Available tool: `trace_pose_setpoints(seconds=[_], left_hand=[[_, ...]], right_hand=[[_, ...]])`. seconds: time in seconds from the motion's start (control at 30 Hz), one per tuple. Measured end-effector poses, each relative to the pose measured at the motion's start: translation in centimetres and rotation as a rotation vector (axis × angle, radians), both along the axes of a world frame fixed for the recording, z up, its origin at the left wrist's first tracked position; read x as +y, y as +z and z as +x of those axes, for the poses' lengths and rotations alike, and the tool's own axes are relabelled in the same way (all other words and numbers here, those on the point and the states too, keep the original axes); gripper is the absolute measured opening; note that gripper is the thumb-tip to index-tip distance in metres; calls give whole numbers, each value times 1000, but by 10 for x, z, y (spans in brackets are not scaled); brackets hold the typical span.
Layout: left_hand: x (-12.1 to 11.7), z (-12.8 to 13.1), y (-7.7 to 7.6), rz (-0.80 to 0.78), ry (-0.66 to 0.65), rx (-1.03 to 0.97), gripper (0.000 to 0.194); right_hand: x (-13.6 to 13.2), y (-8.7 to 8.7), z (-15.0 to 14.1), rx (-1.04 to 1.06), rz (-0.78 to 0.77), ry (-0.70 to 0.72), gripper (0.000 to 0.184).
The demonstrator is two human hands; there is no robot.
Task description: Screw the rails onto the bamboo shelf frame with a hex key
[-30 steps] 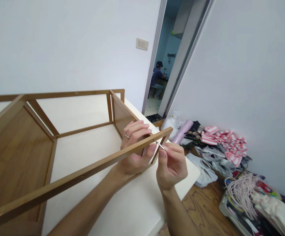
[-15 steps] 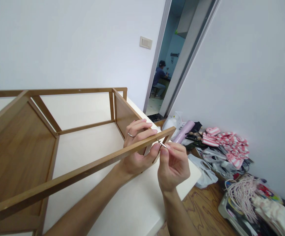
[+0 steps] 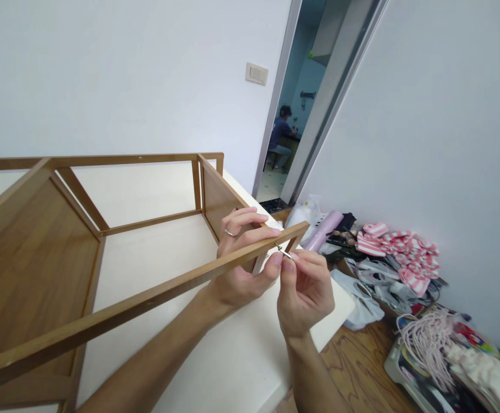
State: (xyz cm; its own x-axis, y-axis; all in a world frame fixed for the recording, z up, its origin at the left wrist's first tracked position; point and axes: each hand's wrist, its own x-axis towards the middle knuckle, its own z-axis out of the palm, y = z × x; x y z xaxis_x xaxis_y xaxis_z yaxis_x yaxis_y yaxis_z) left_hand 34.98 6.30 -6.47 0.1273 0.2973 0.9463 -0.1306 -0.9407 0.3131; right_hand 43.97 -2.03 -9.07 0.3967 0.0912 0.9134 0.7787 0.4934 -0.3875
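A brown wooden rack frame (image 3: 209, 269) with panelled shelves lies on a white tabletop (image 3: 232, 367). My left hand (image 3: 243, 269), a ring on one finger, is curled around the frame's near rail close to its right end, fingers behind and thumb in front. Just beside that thumb, my right hand (image 3: 303, 287) pinches a small thin silver metal rod, probably a hex key (image 3: 285, 252), between thumb and fingertips. The rod's far tip meets a small dark metal fitting (image 3: 278, 246) on the rail; how they engage is too small to make out.
Right of the table, bags, a pink roll (image 3: 325, 229) and red-and-white striped cloth (image 3: 404, 255) are heaped on the wooden floor (image 3: 353, 367). A bin (image 3: 398, 367) of cords stands nearer. Beyond the doorway (image 3: 271, 189), a person (image 3: 280, 135) sits in another room.
Both hands stay at the same spot on the rail. The metal rod and right fingertips have shifted only very slightly; the view has moved a touch.
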Motion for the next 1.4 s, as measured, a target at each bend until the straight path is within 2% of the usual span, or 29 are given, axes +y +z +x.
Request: trace_pose_setpoints(seconds=[0.37,0.57,0.73,0.9,1.17,1.4], left_hand=[[-1,2,4,-7,26,-34,23],[-1,2,3,-11,22,-40,26],[0,2,1,-5,4,-44,30],[1,2,2,2,20,-44,26],[1,0,3,-1,22,-48,22],[1,0,4,17,0,-72,23]], right_hand=[[-3,3,-2,-12,-35,2,27],[-18,16,-8,-129,-114,-103,35],[-30,25,-12,-92,-225,-111,28],[-35,30,-10,-168,-249,-174,27],[-43,33,-6,19,-374,50,36],[-42,43,-9,167,-428,160,19]])
